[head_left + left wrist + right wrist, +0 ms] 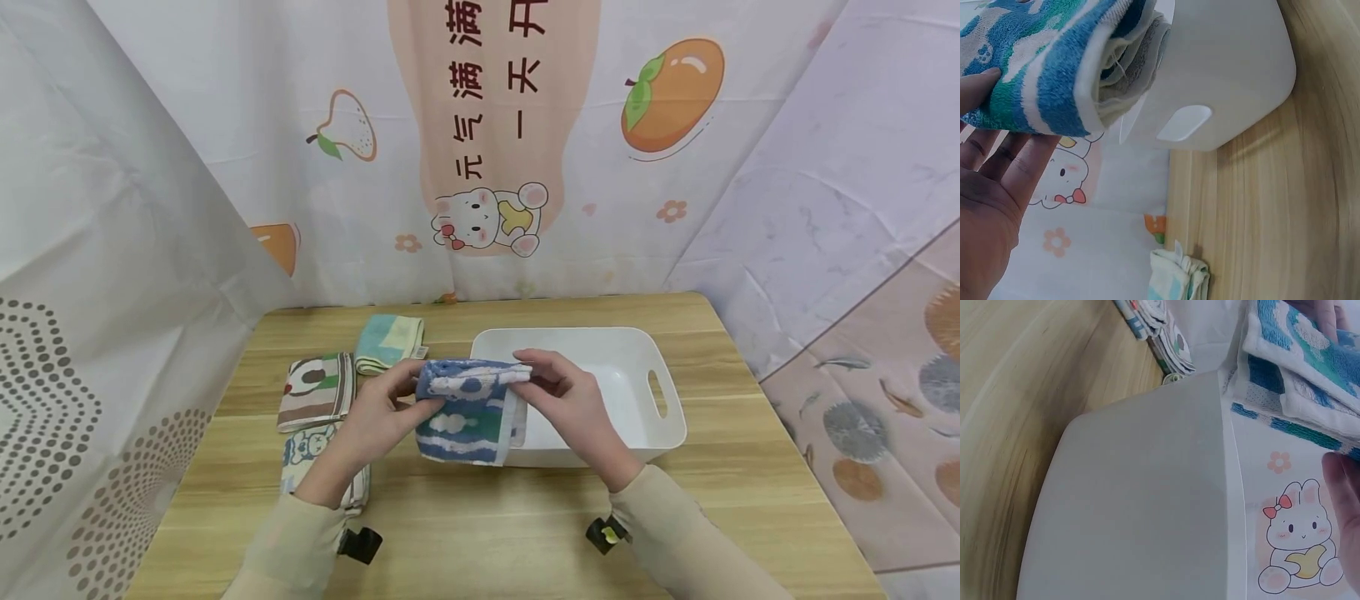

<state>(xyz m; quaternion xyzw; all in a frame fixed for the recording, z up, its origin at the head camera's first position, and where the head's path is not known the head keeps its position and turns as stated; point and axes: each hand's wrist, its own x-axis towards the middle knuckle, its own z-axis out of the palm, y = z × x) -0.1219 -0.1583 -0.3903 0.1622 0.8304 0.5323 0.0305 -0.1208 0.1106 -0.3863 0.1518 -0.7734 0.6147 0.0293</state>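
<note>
Both hands hold up a folded blue, green and white towel [461,421] in front of the left side of a white plastic bin [630,392]. My left hand [382,410] pinches the towel's left edge, thumb on the near face and fingers behind, as the left wrist view shows. At the upper right corner, my right hand [566,400] grips the white hem between thumb and fingers. Several layers of the folded towel [1300,369] hang loosely apart at the edge in the right wrist view. The bin's wall [1229,69] stands close beside the towel.
Left on the wooden table [480,533] lie three folded towels: a teal and yellow one [386,340] at the back, a brown striped one [315,390], and a blue and white one [303,450] partly behind my left forearm. A printed curtain [337,208] hangs behind the table.
</note>
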